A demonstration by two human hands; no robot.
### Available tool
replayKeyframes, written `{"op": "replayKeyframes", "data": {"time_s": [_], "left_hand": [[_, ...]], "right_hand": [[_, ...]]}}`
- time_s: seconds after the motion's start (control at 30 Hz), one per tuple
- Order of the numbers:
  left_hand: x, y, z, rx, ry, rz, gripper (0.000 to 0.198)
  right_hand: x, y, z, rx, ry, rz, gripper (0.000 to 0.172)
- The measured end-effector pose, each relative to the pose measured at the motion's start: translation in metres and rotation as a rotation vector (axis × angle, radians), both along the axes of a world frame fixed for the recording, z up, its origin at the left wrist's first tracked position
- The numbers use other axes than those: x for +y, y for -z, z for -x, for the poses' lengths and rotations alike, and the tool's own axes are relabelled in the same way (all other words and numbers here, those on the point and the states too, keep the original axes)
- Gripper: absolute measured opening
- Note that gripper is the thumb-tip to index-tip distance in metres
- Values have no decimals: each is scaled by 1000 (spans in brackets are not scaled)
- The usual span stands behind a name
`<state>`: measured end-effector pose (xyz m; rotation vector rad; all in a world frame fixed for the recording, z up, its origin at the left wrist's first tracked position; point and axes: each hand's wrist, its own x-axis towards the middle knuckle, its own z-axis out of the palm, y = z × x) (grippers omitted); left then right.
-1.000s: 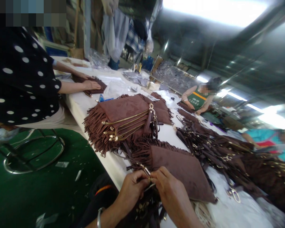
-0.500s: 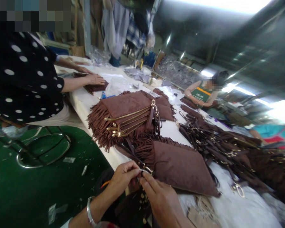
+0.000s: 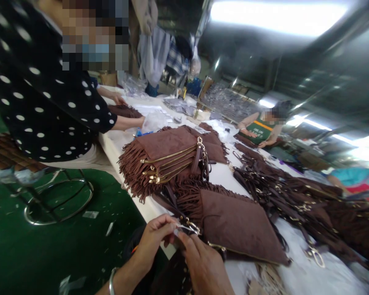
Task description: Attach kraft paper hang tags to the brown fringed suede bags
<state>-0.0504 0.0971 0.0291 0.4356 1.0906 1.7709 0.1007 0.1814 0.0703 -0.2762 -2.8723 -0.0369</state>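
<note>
My left hand (image 3: 156,235) pinches a thin whitish strip (image 3: 184,228), perhaps plastic film, beside the gold clasp (image 3: 193,226) of a dark brown strap. My right hand (image 3: 203,258) is closed close by, its fingertips meeting the left ones at the strip; what exactly lies under them is hidden. Just beyond, a brown suede bag (image 3: 240,223) with a fringe lies flat on the table edge, the strap running from its left side. Farther back rests a stack of fringed brown bags (image 3: 167,143) with gold zippers.
Brown straps with gold hooks (image 3: 264,180) are heaped on the right of the white table (image 3: 230,170). A co-worker in a polka-dot top (image 3: 64,106) stands at left, reaching over the table. Another in a green apron (image 3: 258,131) works opposite. A stool (image 3: 60,200) stands on the green floor.
My fingertips have shifted slightly left, and more of the whitish strip now shows between them and the clasp. The polka-dot co-worker has leaned forward, one hand moving from a brown bag to clear plastic.
</note>
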Motion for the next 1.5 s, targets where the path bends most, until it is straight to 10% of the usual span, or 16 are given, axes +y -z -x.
{"op": "replayKeyframes", "data": {"time_s": [0.33,0.77,1.1,1.3,1.5], "left_hand": [[9,-4,-9,-237,4,-217,13],[14,1,-4,-280,-56,-206,17],[6,-14,-6,-227,-81,-186,19],[4,-16,-4,-250,-96,-178,17],[1,-17,-12,-319,134,-239,40]], "right_hand": [[12,-21,-22,19,82,340,23],[3,-8,-18,-63,91,-321,25],[1,-29,5,-83,209,-166,24],[5,-43,11,2,235,265,22],[9,-50,8,31,265,506,15]]}}
